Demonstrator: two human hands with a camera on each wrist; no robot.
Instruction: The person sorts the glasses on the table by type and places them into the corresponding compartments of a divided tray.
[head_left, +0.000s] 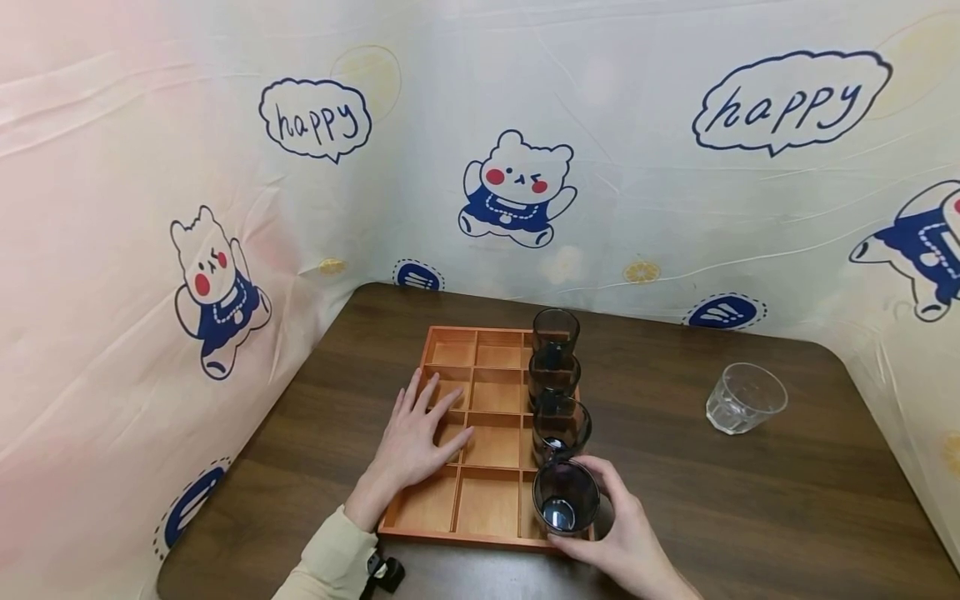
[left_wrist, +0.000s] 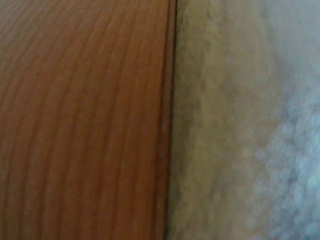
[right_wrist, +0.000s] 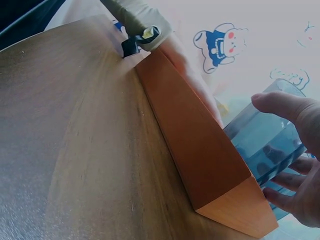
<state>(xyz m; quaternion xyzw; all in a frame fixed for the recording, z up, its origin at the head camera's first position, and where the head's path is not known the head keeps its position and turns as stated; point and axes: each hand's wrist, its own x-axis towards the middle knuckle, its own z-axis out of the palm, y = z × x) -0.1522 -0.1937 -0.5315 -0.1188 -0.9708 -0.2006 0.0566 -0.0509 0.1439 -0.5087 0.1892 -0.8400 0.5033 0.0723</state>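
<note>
A wooden tray [head_left: 491,492] divided into compartments lies on the table. My left hand [head_left: 411,437] rests over its left edge with fingers spread, the fingertips above the left column. In the head view my right hand [head_left: 626,533] grips a dark tinted glass [head_left: 566,497] at the tray's front right corner, thumb on the near side and fingers on the far side. The right wrist view shows that glass [right_wrist: 267,131] bluish and see-through, rising past the tray wall [right_wrist: 195,135]. Three more dark glasses [head_left: 555,329] stand in a row behind it along the right column.
A clear glass [head_left: 746,398] stands apart on the right side of the brown table [head_left: 660,383]. Printed cloth [head_left: 637,208] hangs around the back and sides. A black strap device [head_left: 386,573] sits at my left wrist, by the tray's front edge.
</note>
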